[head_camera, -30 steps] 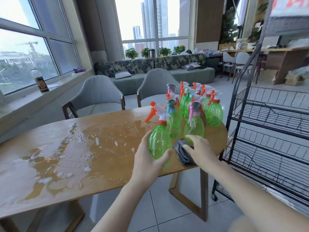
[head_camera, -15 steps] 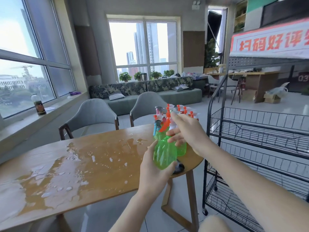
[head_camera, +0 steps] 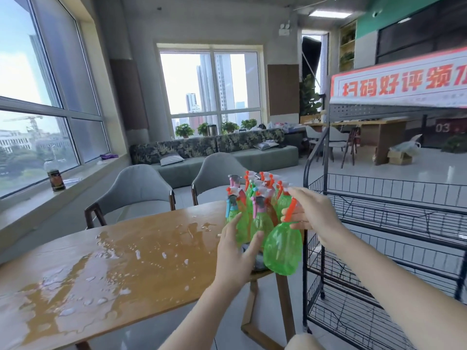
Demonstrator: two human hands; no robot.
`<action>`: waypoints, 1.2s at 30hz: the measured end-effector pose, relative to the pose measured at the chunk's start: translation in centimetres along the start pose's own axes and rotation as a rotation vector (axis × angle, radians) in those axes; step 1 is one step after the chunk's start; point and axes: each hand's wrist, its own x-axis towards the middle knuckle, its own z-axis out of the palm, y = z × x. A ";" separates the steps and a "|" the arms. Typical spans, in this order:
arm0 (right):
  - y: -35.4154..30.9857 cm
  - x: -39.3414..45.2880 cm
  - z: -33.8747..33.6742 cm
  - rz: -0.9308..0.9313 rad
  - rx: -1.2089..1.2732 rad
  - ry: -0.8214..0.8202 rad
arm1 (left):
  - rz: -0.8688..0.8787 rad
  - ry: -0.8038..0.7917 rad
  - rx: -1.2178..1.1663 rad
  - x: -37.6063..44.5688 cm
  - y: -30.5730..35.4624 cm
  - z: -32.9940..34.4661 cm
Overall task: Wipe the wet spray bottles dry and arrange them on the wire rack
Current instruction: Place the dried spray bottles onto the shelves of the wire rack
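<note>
one green bottle (head_camera: pixel 283 247) hangs upright, long axis vertical, off the tabletop (head_camera: pixel 106 269), held at the neck by the right hand (head_camera: pixel 312 213), nearer the wire rack (head_camera: pixel 379 223); left hand (head_camera: pixel 236 253), fingers spread, holds nothing, near the cloth (head_camera: pixel 257 261).

The right hand (head_camera: pixel 313 214) grips a green spray bottle (head_camera: pixel 283 248) by its neck and orange trigger, holding it in the air between the wooden tabletop (head_camera: pixel 121 269) and the black wire rack (head_camera: pixel 379 223). The left hand (head_camera: pixel 236 256) hangs with straight fingers over a grey cloth (head_camera: pixel 257 261) at the tabletop's edge, before a cluster of bottles (head_camera: pixel 252 198). Water pools on the tabletop.
</note>
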 end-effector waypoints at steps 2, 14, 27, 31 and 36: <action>0.8 0.6 -1.5 -0.015 -0.056 0.006 | -0.010 -0.012 0.036 2.5 -0.1 1.0; 5.4 6.5 -6.3 0.003 -0.212 0.066 | -0.161 -0.249 0.205 16.3 -1.8 6.2; 4.9 7.1 -9.3 -0.037 -0.172 0.091 | -0.292 -0.339 -0.388 14.6 1.0 8.2; 2.8 7.0 -12.5 -0.090 -0.179 0.126 | -0.196 -0.381 -0.448 14.2 5.7 10.8; -0.6 9.0 -18.0 -0.193 -0.238 0.217 | -0.047 -0.393 -0.443 16.1 12.5 16.2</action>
